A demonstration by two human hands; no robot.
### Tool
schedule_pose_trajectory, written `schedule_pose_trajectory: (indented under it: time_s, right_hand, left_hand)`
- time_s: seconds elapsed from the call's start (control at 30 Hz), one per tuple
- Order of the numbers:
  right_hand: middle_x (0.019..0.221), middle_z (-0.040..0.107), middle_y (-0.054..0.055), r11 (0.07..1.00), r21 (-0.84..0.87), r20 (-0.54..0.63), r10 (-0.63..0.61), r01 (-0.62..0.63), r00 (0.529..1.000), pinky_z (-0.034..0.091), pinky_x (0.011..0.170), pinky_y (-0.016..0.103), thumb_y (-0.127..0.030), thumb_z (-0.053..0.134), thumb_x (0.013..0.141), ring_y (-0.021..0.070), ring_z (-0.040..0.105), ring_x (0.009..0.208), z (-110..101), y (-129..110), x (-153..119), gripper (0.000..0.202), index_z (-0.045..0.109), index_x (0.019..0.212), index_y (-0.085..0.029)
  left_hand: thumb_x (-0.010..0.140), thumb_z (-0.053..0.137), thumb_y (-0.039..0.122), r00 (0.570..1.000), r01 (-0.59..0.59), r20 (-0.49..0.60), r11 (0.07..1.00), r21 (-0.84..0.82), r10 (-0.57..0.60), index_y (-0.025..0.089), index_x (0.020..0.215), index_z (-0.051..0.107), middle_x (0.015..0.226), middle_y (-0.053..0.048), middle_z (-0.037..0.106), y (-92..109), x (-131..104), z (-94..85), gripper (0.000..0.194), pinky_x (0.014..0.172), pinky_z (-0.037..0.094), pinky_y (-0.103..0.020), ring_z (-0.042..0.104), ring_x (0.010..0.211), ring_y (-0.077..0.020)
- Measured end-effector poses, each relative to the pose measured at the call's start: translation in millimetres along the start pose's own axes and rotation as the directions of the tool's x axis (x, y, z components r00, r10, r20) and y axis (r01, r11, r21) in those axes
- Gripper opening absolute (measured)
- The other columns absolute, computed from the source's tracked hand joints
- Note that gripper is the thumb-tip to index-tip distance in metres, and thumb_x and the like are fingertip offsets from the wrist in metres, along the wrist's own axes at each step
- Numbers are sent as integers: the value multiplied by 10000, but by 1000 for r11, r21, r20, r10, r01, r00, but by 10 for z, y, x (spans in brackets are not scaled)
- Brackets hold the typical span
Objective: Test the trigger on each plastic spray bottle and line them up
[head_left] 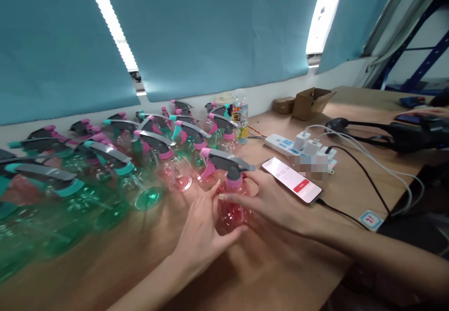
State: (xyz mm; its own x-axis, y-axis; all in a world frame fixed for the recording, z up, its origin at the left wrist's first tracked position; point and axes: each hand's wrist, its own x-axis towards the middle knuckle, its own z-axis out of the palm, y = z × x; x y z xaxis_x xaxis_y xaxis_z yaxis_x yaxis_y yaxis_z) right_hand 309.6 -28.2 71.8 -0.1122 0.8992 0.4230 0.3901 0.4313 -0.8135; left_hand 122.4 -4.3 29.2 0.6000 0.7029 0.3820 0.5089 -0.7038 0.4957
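A clear pink spray bottle (234, 215) stands upright on the brown tabletop, its grey trigger head with pink nozzle pointing left. My left hand (201, 229) curves round its left side, thumb across the lower front. From the right, my right hand (271, 198) reaches across the upper body, just under the pink collar, fingers bent round it. Part of the bottle is hidden by my fingers. Left of my hands, many similar bottles crowd together, among them a green one (149, 198) with a turquoise collar and a pink one (175, 173).
Right of my hands lies a lit phone (291, 180) on a cable, beside a white power strip (280, 142) with chargers. Behind are a labelled drink bottle (240, 119) and an open cardboard box (310, 103). Black equipment (403, 133) and another person's hand (433, 111) are at right.
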Motion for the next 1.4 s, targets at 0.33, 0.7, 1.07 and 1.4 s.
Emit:
schedule_pose_trajectory:
  time_s: [0.33, 0.7, 1.07, 1.4]
  right_hand:
    - [906, 681, 33, 992, -121, 199, 45, -21, 979, 511, 736, 377, -466, 758, 703, 213, 644, 831, 425, -258, 98, 372, 624, 943, -216]
    - [937, 630, 2, 960, 275, 226, -121, 56, 967, 543, 782, 350, -346, 645, 821, 184, 626, 845, 788, -351, 277, 230, 591, 1028, -262]
    - [832, 643, -11, 970, 241, 246, -71, 10, 967, 526, 772, 403, -169, 516, 804, 198, 613, 745, 793, -250, 404, 331, 631, 1088, -296]
    - [634, 531, -38, 977, 214, 226, -53, 4, 973, 444, 579, 308, -155, 499, 771, 144, 479, 561, 756, -272, 417, 303, 631, 1025, -255]
  left_hand:
    - [781, 707, 470, 999, 42, -9, 997, -67, -43, 249, 1282, 513, 1326, -113, 533, -144, -460, -288, 581, 969, 424, -561, 496, 1204, -364]
    - [738, 759, 335, 997, -26, 62, 975, -220, 40, 254, 1398, 300, 1372, -92, 489, -188, -531, -533, 808, 1051, 377, -508, 474, 1250, -321]
    - [910, 557, 361, 984, 60, 139, 948, 312, -108, 174, 1361, 420, 1370, -153, 509, -624, -914, -601, 507, 996, 394, -506, 447, 1266, -331]
    - [922, 523, 347, 985, 55, 134, 937, 345, -107, 171, 1347, 455, 1373, -142, 502, -623, -929, -598, 465, 1019, 393, -486, 438, 1275, -317]
